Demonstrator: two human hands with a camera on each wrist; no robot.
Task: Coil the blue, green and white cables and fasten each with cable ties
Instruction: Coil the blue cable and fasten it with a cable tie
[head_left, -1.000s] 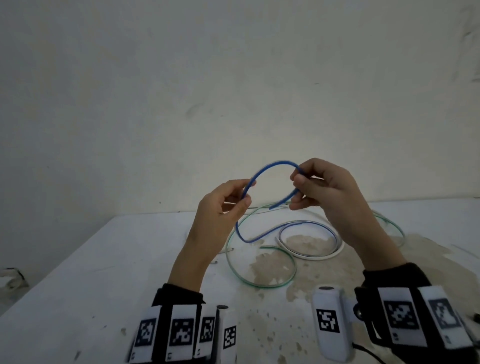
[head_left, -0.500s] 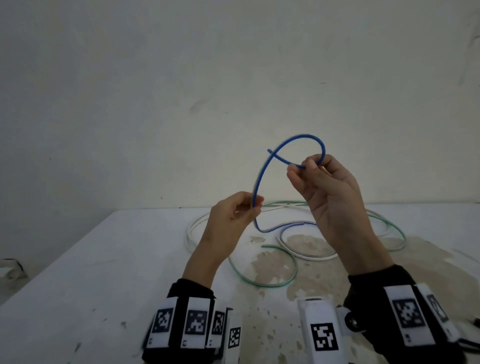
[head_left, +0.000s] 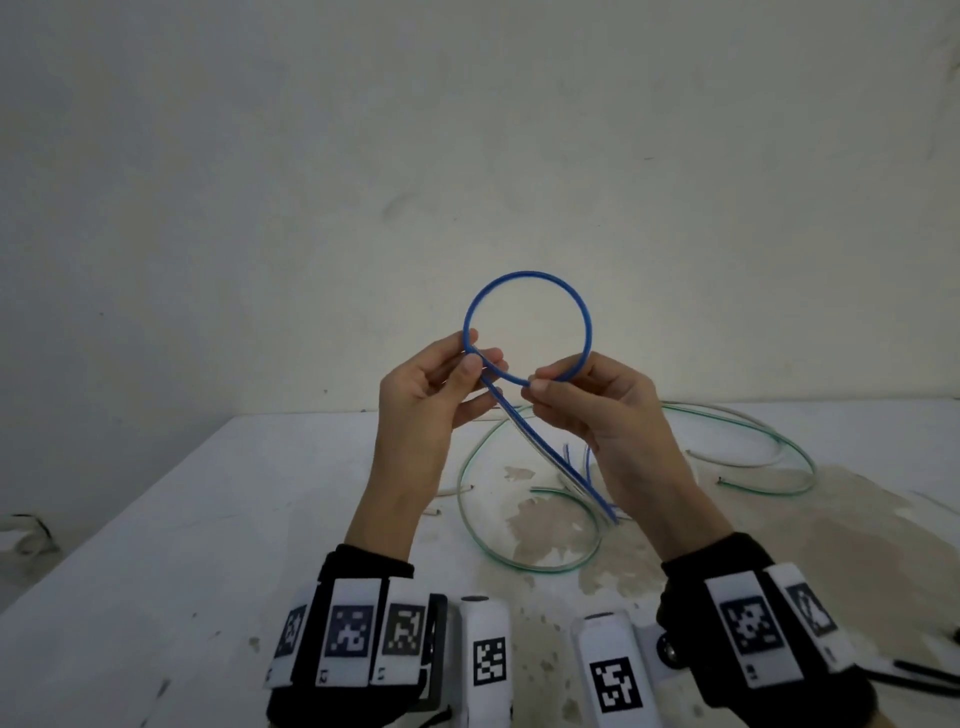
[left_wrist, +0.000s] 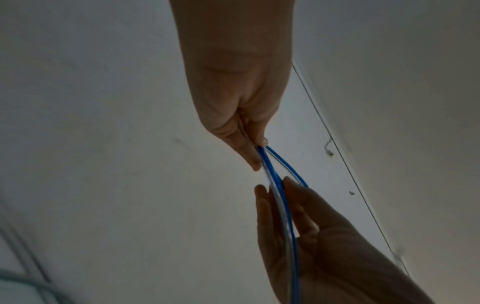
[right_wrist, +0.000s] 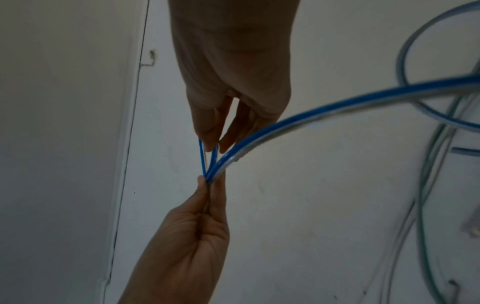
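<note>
The blue cable (head_left: 527, 274) is held up in the air as one round loop in front of the wall. My left hand (head_left: 475, 361) pinches the loop's left side, where the tail crosses and slants down to the table. My right hand (head_left: 540, 384) pinches the loop's lower right. In the left wrist view my left hand (left_wrist: 259, 154) and right hand (left_wrist: 274, 185) nip the blue cable (left_wrist: 275, 176) close together. The right wrist view shows my right hand (right_wrist: 215, 149) and left hand (right_wrist: 210, 181) on the blue cable (right_wrist: 337, 105). The green cable (head_left: 462, 483) and white cable (head_left: 737, 460) lie loose on the table.
The white table (head_left: 208, 571) has a brown stain (head_left: 545, 519) in its middle and meets a plain wall at the back. A thin black cord (head_left: 924, 670) lies at the near right edge. No cable ties are in view.
Both hands have risen. The blue cable's open arc has closed into a full round loop, and my left hand has moved up to pinch where it crosses.
</note>
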